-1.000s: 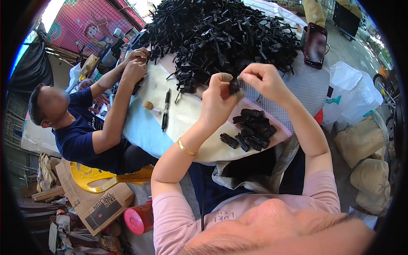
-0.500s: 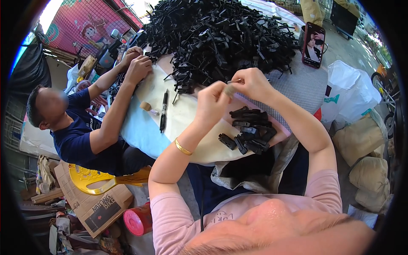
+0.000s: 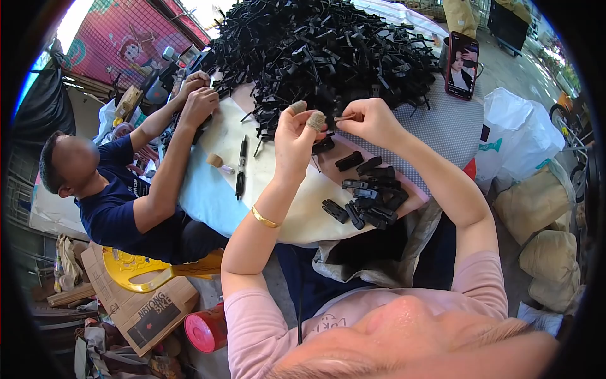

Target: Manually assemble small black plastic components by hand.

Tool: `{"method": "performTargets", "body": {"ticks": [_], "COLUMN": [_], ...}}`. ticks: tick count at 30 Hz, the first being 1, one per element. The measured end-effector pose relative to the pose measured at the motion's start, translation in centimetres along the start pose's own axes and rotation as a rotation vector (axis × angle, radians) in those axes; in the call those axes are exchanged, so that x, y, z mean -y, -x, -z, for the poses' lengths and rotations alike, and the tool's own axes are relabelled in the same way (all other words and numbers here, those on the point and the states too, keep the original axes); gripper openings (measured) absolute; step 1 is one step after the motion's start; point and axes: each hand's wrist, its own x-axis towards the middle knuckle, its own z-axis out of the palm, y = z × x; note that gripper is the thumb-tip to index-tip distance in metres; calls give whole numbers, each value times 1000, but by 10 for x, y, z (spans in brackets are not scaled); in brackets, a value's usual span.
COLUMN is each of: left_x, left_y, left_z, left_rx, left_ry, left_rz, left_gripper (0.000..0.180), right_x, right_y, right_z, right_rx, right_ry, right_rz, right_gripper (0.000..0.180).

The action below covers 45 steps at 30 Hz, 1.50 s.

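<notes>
My left hand (image 3: 297,142) is over the table with its thumb and forefinger apart, both wrapped in tan tape. I see nothing pinched between them. Just below its fingers is a small black plastic part (image 3: 323,145); whether it lies on the cloth or is falling, I cannot tell. Close by on the right, my right hand (image 3: 374,124) is closed on a thin, flat, brownish metal strip (image 3: 345,118), its tip toward the left hand. Nearer me lies a small group of black plastic parts (image 3: 372,196). Beyond both hands rises a large heap of similar black parts (image 3: 334,57).
A black marker pen (image 3: 242,167) and a tan tape roll (image 3: 215,159) lie on the table at left. A phone (image 3: 462,66) leans against a cup at right. Across to the left, a co-worker (image 3: 120,189) handles black parts. White plastic bags (image 3: 517,136) stand right of the table.
My left thumb and forefinger have parted, and my left hand has moved slightly left, away from the right. A black part now shows below it. The right hand still grips the strip.
</notes>
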Motion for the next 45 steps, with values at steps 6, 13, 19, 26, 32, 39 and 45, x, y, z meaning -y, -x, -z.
{"method": "performTargets", "body": {"ticks": [6,13,19,26,32,39,45], "left_x": [-1,-7,-14,0,5,6,8], "left_y": [-7,-10,-6,4,8,9,10], "left_z": [12,13,9,-5,-5,-8,-5], "left_rx": [386,535,207,259,228,176,87], "left_ry": [396,458,413,-4,-188,-199,-323], "left_rz": [218,108,67,-79,-191,-211,-269], "left_gripper": [52,48,37,25,18,17,16], "right_x": [9,10,10,14,18,19,27], "right_y": [11,12,14,14,14,15,19], "right_z": [-3,4,4,5,5,4,3], "right_rx": [34,78,-101,-24,17,-8,38], "right_ry": [-11,15,-156,-355,-303,-335,-349], "right_rz": [387,408,169,101,120,154,82], "right_gripper": [14,18,12,15,14,14,14]}}
